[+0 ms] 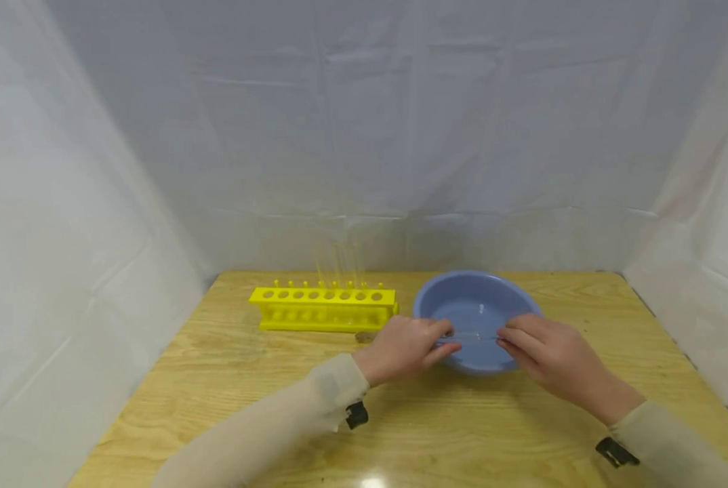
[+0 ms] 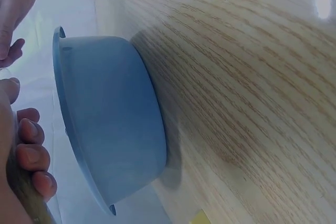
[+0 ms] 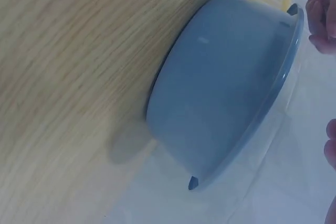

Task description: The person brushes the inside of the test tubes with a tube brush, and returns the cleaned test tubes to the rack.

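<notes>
A clear glass test tube [image 1: 476,337] lies nearly level over the blue basin [image 1: 428,298]. My left hand [image 1: 408,344] grips it, with fingers curled round it in the left wrist view. A brownish bristly brush end [image 2: 26,192] shows in that palm, apparently inside the tube, and sticks out left of the hand. At the tube's right end, my right hand [image 1: 553,352] pinches with thumb and fingertips, apparently on the brush's thin handle; the fingers mostly hide it. In the right wrist view only fingertips [image 3: 331,148] of this hand show at the edge.
A yellow test tube rack [image 1: 327,325] stands left of the basin, with several clear tubes [image 1: 339,261] upright at its back. The wooden table [image 1: 266,407] is bounded by white sheeting [image 1: 364,135] behind and at both sides.
</notes>
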`<state>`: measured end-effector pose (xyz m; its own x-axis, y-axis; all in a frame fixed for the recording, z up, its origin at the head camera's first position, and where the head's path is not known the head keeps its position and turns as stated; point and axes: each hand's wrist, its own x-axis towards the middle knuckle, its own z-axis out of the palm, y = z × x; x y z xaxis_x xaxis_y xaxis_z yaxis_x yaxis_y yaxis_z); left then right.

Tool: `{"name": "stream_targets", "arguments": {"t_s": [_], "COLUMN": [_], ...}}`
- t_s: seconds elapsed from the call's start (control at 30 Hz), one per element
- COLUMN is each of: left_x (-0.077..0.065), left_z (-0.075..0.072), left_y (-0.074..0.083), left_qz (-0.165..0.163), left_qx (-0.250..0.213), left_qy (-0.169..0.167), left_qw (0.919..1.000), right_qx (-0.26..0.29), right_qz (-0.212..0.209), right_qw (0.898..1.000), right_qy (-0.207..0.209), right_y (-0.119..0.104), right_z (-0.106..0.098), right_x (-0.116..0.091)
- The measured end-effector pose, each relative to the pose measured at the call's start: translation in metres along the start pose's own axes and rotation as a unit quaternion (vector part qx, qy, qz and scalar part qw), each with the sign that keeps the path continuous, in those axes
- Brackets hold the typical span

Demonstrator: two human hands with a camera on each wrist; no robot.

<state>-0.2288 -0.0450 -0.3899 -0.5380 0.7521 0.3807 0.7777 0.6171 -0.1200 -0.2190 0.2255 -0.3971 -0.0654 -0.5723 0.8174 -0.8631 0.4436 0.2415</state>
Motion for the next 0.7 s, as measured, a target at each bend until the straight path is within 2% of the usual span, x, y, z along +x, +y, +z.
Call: {"name": "stream_targets", "arguments": {"t_s": [0.1,0.2,0.3,0.37,0.4,0.47,0.53,0.57,0.7], "left_x": [0.000,0.000,0.000,0.000,0.000,0.000,0.000,0.000,-0.001], "left_z": [0.000,0.000,0.001,0.001,0.001,0.001,0.002,0.002,0.003], "left_y": [0.000,-0.001,-0.001,-0.001,-0.001,-0.001,-0.001,-0.001,-0.001], "left_qz": [0.004,0.010,0.015,0.018,0.020,0.024,0.030,0.032,0.036], "left_qx": [-0.001,0.005,0.012,0.019,0.023,0.038,0.053,0.061,0.074], "left_qy": [0.003,0.010,0.019,0.024,0.028,0.034,0.040,0.044,0.054], "left_qw": [1.0000,0.9999,0.9996,0.9994,0.9991,0.9984,0.9974,0.9966,0.9951], "right_qx": [-0.011,0.013,0.084,0.141,0.168,0.218,0.266,0.292,0.389], "right_qz": [-0.021,0.006,0.089,0.169,0.212,0.294,0.370,0.403,0.525], "right_qw": [1.000,1.000,0.992,0.973,0.960,0.925,0.881,0.856,0.738], "right_qy": [0.003,-0.010,-0.042,-0.066,-0.079,-0.104,-0.128,-0.137,-0.167], "right_y": [0.000,0.000,-0.003,-0.006,-0.007,-0.010,-0.012,-0.012,-0.009], "right_z": [0.000,0.001,0.000,-0.001,-0.002,-0.004,-0.006,-0.006,-0.009], "right_x": [0.001,0.000,-0.001,-0.001,-0.001,0.001,0.003,0.004,0.009]}}
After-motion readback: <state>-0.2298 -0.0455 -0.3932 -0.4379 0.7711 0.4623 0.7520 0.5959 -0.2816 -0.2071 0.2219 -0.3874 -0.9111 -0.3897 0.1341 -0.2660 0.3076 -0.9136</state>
